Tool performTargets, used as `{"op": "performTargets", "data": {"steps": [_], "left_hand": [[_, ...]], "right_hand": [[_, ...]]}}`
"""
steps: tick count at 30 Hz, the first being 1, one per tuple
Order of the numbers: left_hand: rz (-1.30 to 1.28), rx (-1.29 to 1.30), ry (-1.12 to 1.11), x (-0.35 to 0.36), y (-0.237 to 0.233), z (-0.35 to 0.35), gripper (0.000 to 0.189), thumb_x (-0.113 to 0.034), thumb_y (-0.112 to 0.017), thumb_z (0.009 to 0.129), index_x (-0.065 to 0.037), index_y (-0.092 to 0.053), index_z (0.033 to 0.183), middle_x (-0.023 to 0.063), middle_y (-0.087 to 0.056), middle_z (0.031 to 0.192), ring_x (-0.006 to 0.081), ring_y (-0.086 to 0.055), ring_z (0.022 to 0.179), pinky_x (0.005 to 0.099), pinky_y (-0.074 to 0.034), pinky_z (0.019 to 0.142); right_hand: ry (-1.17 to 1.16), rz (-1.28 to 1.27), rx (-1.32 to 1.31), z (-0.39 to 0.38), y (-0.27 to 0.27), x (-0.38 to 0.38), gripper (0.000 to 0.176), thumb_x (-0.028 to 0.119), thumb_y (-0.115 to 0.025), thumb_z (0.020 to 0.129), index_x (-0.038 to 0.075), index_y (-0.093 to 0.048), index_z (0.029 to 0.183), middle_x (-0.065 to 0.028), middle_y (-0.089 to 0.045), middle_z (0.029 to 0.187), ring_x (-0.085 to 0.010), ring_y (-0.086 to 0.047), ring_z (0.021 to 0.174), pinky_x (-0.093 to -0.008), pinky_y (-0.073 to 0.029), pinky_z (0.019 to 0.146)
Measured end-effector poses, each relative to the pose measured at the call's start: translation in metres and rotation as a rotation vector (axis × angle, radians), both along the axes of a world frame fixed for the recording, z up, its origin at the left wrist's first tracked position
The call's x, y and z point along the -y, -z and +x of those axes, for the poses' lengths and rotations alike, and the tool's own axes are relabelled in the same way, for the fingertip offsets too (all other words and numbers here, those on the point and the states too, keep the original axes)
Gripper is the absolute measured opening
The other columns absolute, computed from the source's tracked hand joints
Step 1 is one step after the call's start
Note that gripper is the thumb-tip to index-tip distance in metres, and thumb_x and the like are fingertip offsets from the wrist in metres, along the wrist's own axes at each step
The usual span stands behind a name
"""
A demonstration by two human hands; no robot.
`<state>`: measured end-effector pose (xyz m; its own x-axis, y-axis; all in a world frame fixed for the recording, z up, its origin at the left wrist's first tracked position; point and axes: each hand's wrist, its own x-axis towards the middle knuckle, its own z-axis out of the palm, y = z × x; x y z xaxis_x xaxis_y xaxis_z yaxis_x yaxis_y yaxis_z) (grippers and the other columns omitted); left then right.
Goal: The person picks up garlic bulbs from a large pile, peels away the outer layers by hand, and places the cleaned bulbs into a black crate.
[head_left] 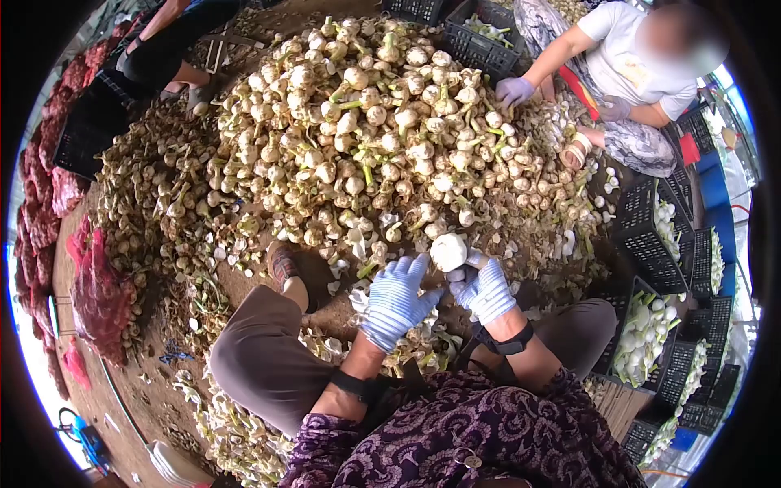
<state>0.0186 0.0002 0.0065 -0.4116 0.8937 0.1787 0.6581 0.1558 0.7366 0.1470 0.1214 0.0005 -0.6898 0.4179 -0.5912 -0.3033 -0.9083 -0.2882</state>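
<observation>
My right hand [485,291], in a striped white and blue glove, holds a peeled white garlic bulb [448,252] between fingers and thumb, in front of my lap. Just left of it, my left hand [399,301] wears the same kind of glove. Its fingers are spread, with nothing in them, and its fingertips lie close to the bulb. Beyond both hands rises a large pile of unpeeled garlic [358,122] with stems and roots. Loose white peels [358,302] lie around and under my hands.
Black crates of cleaned garlic [647,337] stand at the right. A co-worker [622,61] in purple gloves sits at the upper right, one hand at the pile. Another person's arm [167,18] shows at the upper left. Red mesh sacks [99,297] lie at the left.
</observation>
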Motion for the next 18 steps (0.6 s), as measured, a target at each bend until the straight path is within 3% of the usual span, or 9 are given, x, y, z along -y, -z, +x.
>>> {"op": "performTargets", "data": {"steps": [3, 5, 8, 12, 13, 15, 16, 17, 18], "left_hand": [[0.013, -0.361, -0.007, -0.004, 0.0, -0.005, 0.015, -0.013, -0.06, 0.072, -0.007, -0.058, 0.085, 0.0104, -0.058, 0.07, 0.0294, -0.055, 0.059, 0.0412, -0.043, 0.055], [-0.011, -0.349, 0.01, -0.003, -0.002, -0.009, 0.012, -0.012, -0.06, 0.076, -0.004, -0.062, 0.085, 0.0086, -0.061, 0.068, 0.0237, -0.057, 0.055, 0.035, -0.044, 0.051], [0.259, 0.894, -0.301, 0.0, -0.007, -0.016, 0.015, -0.011, -0.058, 0.084, 0.0, -0.068, 0.085, 0.0033, -0.063, 0.063, 0.0071, -0.053, 0.049, 0.0202, -0.04, 0.046], [0.268, 1.091, -0.637, 0.003, -0.009, -0.041, 0.022, -0.018, -0.055, 0.088, 0.0, -0.066, 0.084, 0.0032, -0.057, 0.053, 0.0096, -0.05, 0.042, 0.0213, -0.037, 0.041], [0.202, 1.134, -0.548, 0.007, 0.0, -0.038, 0.02, -0.016, -0.054, 0.09, 0.001, -0.065, 0.091, 0.0021, -0.059, 0.062, 0.0077, -0.052, 0.053, 0.0218, -0.042, 0.05], [0.172, 1.255, -0.462, 0.005, 0.034, -0.018, 0.024, -0.016, -0.055, 0.09, 0.002, -0.06, 0.104, 0.0063, -0.064, 0.086, 0.0113, -0.059, 0.074, 0.0232, -0.048, 0.068], [0.111, 1.502, -0.439, 0.006, 0.037, -0.011, 0.032, -0.015, -0.055, 0.09, 0.004, -0.052, 0.116, 0.0086, -0.06, 0.106, 0.0142, -0.059, 0.092, 0.024, -0.045, 0.085], [0.215, 1.46, -0.455, 0.006, 0.048, -0.004, 0.034, -0.014, -0.057, 0.088, 0.004, -0.051, 0.116, 0.0089, -0.06, 0.103, 0.0154, -0.061, 0.085, 0.0261, -0.052, 0.071], [0.126, 1.515, -0.423, 0.006, 0.029, -0.009, 0.032, -0.014, -0.058, 0.086, 0.003, -0.052, 0.113, 0.0085, -0.06, 0.098, 0.0159, -0.061, 0.08, 0.0274, -0.053, 0.061]], "right_hand": [[-0.036, -0.048, -0.057, -0.007, -0.005, 0.009, 0.033, 0.006, -0.05, 0.081, -0.006, -0.048, 0.111, -0.0135, -0.061, 0.093, -0.0155, -0.061, 0.067, -0.0197, -0.053, 0.05], [-0.081, -0.057, -0.096, -0.012, -0.013, 0.013, 0.035, 0.005, -0.05, 0.081, -0.008, -0.047, 0.113, -0.014, -0.06, 0.095, -0.0163, -0.061, 0.069, -0.0195, -0.054, 0.054], [-0.04, -0.053, 0.29, -0.02, -0.028, 0.016, 0.022, 0.018, -0.052, 0.081, 0.003, -0.057, 0.096, -0.0069, -0.054, 0.068, -0.0146, -0.044, 0.047, -0.0242, -0.038, 0.043], [-0.063, -0.14, 0.171, -0.002, 0.004, 0.006, 0.024, 0.019, -0.054, 0.081, 0.002, -0.058, 0.097, -0.0074, -0.056, 0.067, -0.0149, -0.048, 0.047, -0.0256, -0.042, 0.043], [-0.055, -0.139, 0.17, 0.0, 0.012, 0.007, 0.024, 0.019, -0.054, 0.081, 0.002, -0.058, 0.097, -0.0074, -0.056, 0.067, -0.0149, -0.048, 0.047, -0.0256, -0.042, 0.043], [-0.096, 0.119, 0.193, 0.002, 0.023, 0.011, 0.033, 0.012, -0.055, 0.081, -0.006, -0.053, 0.108, -0.0156, -0.063, 0.094, -0.0177, -0.062, 0.066, -0.0249, -0.053, 0.049], [-0.126, 0.136, 0.071, -0.009, -0.005, 0.018, 0.027, 0.013, -0.059, 0.08, -0.004, -0.057, 0.102, -0.0126, -0.064, 0.088, -0.0174, -0.062, 0.066, -0.0256, -0.054, 0.054], [-0.344, 0.325, -0.054, 0.002, 0.023, 0.012, 0.024, 0.014, -0.062, 0.08, -0.003, -0.059, 0.097, -0.0105, -0.063, 0.087, -0.0172, -0.062, 0.073, -0.0285, -0.053, 0.064], [-0.381, 0.378, 0.024, 0.001, 0.026, 0.015, 0.034, 0.027, -0.062, 0.081, -0.003, -0.059, 0.096, -0.0101, -0.063, 0.077, -0.0166, -0.061, 0.061, -0.0286, -0.052, 0.054]]}}
